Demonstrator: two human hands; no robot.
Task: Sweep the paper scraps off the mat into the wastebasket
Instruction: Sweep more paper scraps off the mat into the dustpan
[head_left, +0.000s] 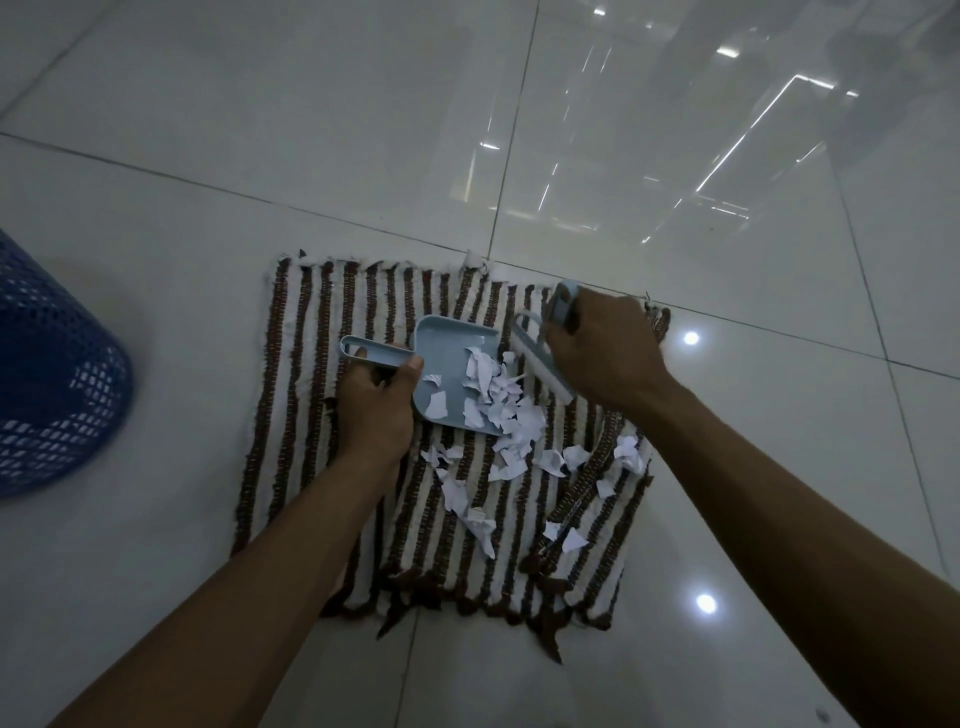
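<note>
A brown-and-white striped mat (322, 467) lies on the tiled floor. My left hand (376, 410) grips the handle of a small light-blue dustpan (447, 358) that rests on the mat. Several white paper scraps (493, 395) lie in the pan and at its mouth. My right hand (602, 353) grips a light-blue hand brush (540, 358), its bristles down on the mat just right of the pan's open edge. More scraps (467, 499) are scattered over the mat toward me. A blue mesh wastebasket (47, 379) stands at the left edge of the view.
Glossy white floor tiles (727, 467) surround the mat and reflect ceiling lights. The wastebasket stands on the floor well left of the mat.
</note>
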